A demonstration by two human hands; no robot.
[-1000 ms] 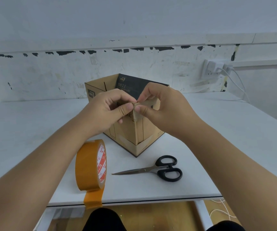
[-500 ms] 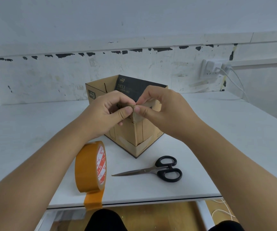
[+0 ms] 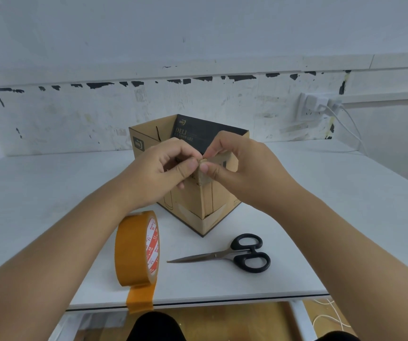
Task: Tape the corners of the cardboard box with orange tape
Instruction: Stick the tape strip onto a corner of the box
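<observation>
White table under scuffed wall, cardboard box, scissors.

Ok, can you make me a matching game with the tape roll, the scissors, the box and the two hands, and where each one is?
Things:
1. tape roll
2. scissors
3. cardboard box
4. left hand and right hand

Places:
A. pinching the top of the box's near corner
B. lying flat on the table, right of the tape roll
C. standing on edge, its loose end over the table's front edge
D. open-topped, behind the scissors

Pairs: 1-C, 2-B, 3-D, 4-A
</observation>
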